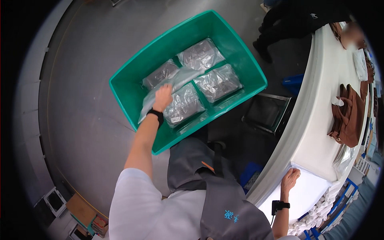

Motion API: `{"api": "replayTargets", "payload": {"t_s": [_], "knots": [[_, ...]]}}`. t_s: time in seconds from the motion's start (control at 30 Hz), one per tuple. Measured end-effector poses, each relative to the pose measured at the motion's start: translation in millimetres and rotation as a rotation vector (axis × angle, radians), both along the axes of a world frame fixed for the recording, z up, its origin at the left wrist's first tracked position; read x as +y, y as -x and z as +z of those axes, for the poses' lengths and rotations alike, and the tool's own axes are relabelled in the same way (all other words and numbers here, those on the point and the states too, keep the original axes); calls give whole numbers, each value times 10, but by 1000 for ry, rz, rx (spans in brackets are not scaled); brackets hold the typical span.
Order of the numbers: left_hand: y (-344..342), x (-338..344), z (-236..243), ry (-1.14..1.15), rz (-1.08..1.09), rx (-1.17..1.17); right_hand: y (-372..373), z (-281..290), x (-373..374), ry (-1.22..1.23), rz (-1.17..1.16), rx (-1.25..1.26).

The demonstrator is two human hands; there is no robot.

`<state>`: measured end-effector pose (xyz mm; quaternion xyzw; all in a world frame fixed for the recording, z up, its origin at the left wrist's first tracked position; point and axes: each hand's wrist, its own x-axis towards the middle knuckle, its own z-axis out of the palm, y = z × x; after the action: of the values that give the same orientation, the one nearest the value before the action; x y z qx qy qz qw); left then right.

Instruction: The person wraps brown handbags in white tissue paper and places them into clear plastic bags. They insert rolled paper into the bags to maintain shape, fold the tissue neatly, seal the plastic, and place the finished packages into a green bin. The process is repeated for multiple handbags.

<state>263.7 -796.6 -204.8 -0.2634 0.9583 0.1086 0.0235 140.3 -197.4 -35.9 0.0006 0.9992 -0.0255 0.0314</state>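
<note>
My left hand, with a black band at its wrist, reaches into a green plastic bin. Its fingers are closed on a translucent plastic bag, which hangs slantwise over the packages; whether anything is inside it I cannot tell. Four-cornered grey packages in clear plastic lie flat on the bin floor, among them a far one, a right one and a near one. Over the white table, my right hand has its fingers curled on the edge of some white sheets.
The long white table curves along my right side. Brown handbags and clear plastic lie on it. Under it are a dark crate and blue bins. A person in black stands at the far right. Cardboard lies at lower left.
</note>
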Motion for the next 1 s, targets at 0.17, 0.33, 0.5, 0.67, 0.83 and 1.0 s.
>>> {"api": "replayTargets", "payload": {"t_s": [0.17, 0.33, 0.5, 0.67, 0.83, 1.0], "knots": [[-503, 1005, -479, -453, -34, -462, -46, 32, -20, -5, -11, 27], [-392, 2018, -315, -831, -267, -473, -65, 11, -103, 41, -30, 47], [304, 2469, 79, -806, -534, -472, -134, 232, -77, 373, -21, -37], [1375, 3012, 790, -913, -598, 48, -599, 608, 35, 631, -53, -57], [3201, 3851, 975, -993, -764, 320, -319, 118, 489, 611, -300, 26], [4312, 4681, 1016, -1282, -746, 320, -650, -125, 851, 684, -555, 109]]}}
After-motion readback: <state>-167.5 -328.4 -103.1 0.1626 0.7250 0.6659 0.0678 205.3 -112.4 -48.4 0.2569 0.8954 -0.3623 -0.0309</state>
